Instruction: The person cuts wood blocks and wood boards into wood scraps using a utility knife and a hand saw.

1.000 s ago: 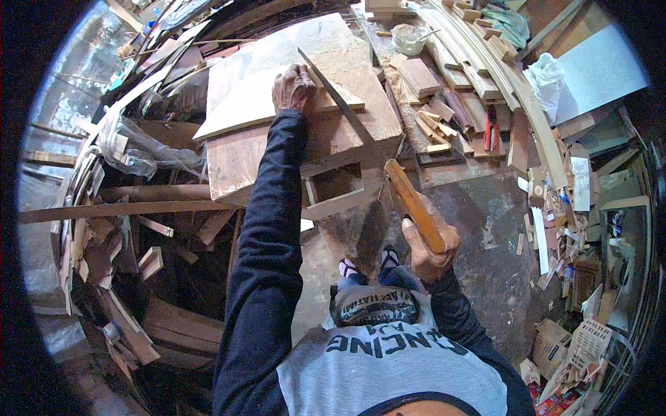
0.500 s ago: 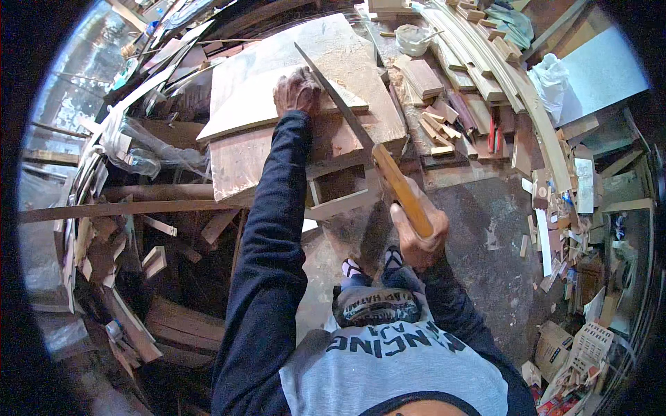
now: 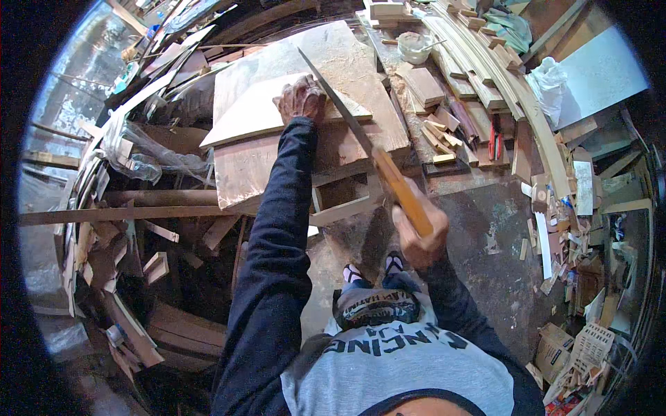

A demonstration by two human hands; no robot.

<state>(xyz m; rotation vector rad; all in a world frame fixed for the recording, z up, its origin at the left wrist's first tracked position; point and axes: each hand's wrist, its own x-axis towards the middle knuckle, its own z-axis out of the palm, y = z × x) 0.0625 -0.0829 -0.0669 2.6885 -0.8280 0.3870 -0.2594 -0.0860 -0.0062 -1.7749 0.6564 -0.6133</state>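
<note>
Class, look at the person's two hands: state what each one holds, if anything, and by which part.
The right hand grips a handsaw by its orange-brown wooden handle. The left hand holds nothing; it presses flat on the pale board beside the blade.

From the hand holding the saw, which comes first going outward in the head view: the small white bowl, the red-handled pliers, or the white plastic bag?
Measured from the right hand:
1. Red-handled pliers, up and to its right among the wood offcuts.
2. White bowl, straight up at the far end of the bench.
3. White plastic bag, upper right by the curved strips; only a little farther than the bowl.
</note>
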